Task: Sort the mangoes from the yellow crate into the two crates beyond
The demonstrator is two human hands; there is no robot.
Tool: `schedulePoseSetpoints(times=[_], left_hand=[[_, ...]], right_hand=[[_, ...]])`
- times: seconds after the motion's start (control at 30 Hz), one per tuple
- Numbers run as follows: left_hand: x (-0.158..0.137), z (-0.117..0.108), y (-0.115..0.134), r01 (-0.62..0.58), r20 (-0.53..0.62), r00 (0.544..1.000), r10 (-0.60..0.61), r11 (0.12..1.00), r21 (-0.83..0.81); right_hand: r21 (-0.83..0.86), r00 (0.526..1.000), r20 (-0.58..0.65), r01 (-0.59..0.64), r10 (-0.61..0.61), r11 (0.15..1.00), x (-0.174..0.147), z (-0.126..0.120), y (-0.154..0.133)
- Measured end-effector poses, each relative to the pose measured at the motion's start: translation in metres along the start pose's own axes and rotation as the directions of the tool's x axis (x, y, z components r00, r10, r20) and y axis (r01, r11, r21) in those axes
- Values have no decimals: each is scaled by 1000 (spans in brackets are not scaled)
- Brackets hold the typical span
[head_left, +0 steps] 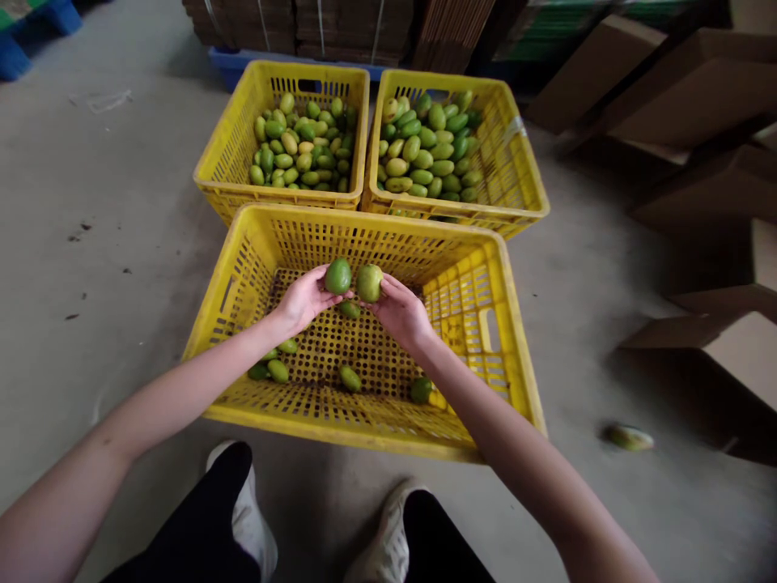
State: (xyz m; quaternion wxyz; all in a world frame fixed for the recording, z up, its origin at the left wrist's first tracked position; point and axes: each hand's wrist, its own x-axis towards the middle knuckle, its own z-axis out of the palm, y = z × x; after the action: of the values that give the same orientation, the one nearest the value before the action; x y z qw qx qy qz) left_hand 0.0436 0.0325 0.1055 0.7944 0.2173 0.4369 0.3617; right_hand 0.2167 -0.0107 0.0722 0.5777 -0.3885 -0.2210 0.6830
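My left hand (303,304) is closed round a dark green mango (338,276). My right hand (401,312) grips a paler, yellow-green mango (369,283), held up just beside the first one. Both hands are over the front yellow crate (370,441), whose perforated floor shows below them. Several green mangoes lie scattered in it: one mango (350,378) near the middle, another (421,389) by my right forearm, a small group (278,371) at the left, and one (349,309) partly hidden below the hands.
Behind stand a left rear crate (210,166) and a right rear crate (528,174), both holding many green and yellowish mangoes. Open cardboard boxes (740,348) line the right side. A single mango (630,437) lies on the floor there. Flattened cardboard stacks (352,28) are at the back.
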Motion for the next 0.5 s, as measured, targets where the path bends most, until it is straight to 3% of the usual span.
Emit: schedulePoseSetpoints(times=[0.17, 0.3, 0.5], left_hand=[[3, -1, -2, -11, 92, 996, 8, 999, 33], [4, -1, -3, 24, 89, 996, -33, 995, 96], [8, -5, -1, 117, 21, 993, -118, 992, 38]], right_hand=[[76, 996, 50, -81, 77, 994, 2, -2, 0], [28, 989, 102, -113, 110, 993, -3, 5, -3], [1, 993, -3, -115, 115, 993, -3, 3, -1]])
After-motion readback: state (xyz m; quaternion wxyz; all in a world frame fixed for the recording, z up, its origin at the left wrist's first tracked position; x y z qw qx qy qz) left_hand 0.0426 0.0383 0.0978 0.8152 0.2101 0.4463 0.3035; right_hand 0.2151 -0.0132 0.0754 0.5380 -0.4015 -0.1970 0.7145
